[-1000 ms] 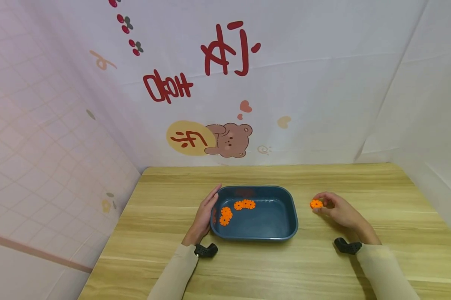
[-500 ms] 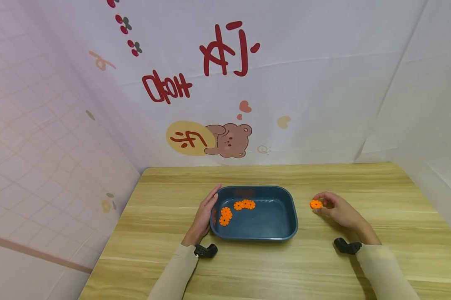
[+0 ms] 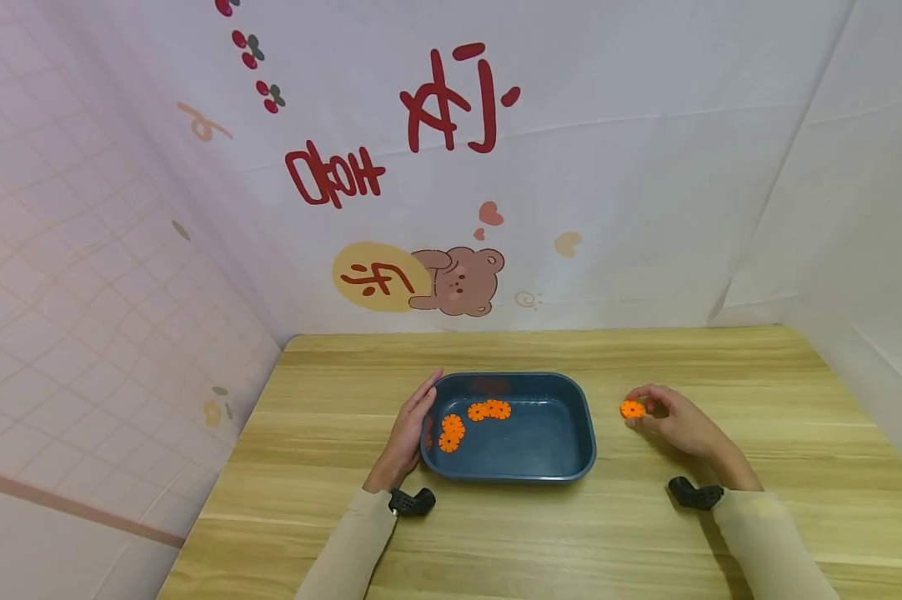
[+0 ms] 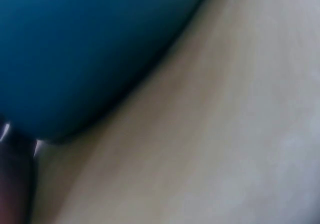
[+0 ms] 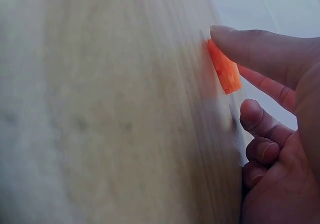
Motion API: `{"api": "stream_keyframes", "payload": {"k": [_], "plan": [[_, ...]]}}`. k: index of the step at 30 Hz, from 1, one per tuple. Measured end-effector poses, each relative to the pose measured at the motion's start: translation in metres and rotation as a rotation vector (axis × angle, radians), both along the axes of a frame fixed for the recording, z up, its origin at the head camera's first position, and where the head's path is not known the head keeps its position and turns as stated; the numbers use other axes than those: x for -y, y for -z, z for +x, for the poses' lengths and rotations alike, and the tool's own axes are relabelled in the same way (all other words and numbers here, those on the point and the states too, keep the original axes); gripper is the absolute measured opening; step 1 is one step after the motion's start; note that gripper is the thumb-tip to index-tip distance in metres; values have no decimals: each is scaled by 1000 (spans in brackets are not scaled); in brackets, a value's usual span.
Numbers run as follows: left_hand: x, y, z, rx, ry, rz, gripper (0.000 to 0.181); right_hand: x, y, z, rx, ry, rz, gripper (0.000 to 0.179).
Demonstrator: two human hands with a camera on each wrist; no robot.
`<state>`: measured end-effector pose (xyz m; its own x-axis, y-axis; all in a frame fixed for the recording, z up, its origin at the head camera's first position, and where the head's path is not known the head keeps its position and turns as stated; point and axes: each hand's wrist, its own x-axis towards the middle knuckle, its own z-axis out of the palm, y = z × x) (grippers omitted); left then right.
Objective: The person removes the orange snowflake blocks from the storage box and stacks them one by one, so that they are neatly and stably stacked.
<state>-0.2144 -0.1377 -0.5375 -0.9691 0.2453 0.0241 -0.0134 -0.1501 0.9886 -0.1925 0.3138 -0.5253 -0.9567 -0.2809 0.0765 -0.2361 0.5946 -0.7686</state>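
A dark blue rectangular tray [image 3: 537, 477] stands on the table. My left hand [image 3: 406, 433] lies along its left wall with the fingers rather straight, touching the side. Inside the tray, several orange notched plastic discs [image 3: 448, 442] lie in one group at the left, and another group of orange discs [image 3: 490, 409] is near the back wall. Right of the tray, my right hand [image 3: 679, 421] pinches a small stack of orange notched discs [image 5: 225, 71] between thumb and finger, just over or on the table. The left wrist view is blurred, showing the tray's outer wall [image 4: 85, 48].
The wooden table [image 3: 541, 542] reaches back to a wall with printed cloth [image 3: 631, 183]. Another wall covering [image 3: 83, 292] runs along the left side. Each wrist carries a black camera mount.
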Motion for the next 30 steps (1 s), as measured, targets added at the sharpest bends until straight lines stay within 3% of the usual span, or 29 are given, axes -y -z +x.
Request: {"api": "stream_keyframes", "payload": {"k": [9, 16, 22, 30], "plan": [[0, -2, 1, 5, -7, 12, 53, 1, -2, 2, -1, 15, -1, 36], [0, -1, 1, 4, -10, 6, 53, -1, -8, 0, 71, 24, -27, 42], [0, 0, 1, -1, -13, -3, 50, 5, -23, -7, 67, 9, -28, 42], [0, -1, 1, -5, -14, -2, 49, 35, -50, -30, 61, -37, -44, 36]]}}
